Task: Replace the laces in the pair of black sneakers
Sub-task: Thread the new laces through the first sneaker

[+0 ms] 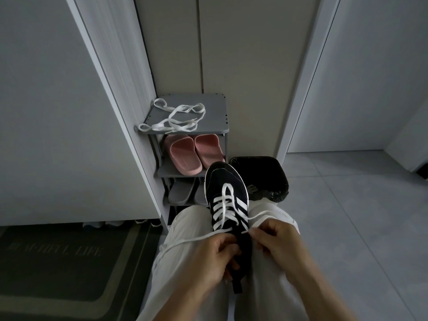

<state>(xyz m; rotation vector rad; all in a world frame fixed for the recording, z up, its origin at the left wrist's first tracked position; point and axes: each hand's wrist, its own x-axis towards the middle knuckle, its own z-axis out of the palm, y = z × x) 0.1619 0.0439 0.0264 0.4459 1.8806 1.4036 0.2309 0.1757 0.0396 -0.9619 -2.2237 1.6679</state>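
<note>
Black sneaker (225, 188), relacing part done; upper eyelets judged outstanding.
Held between the knees, white lace (226, 215) crossing the lower eyelets. Left hand (215, 258) gripped the collar; right hand (278, 242) pinched a lace end, probably due for the next eyelet.

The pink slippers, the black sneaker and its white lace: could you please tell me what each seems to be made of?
Pink slippers: probably moulded foam or rubber, matte, one seamless piece with ribbed footbeds. Black sneaker: apparently a matte textile or suede-like upper; too dark to be sure. White lace: flat woven fabric, likely cotton or polyester.
</note>
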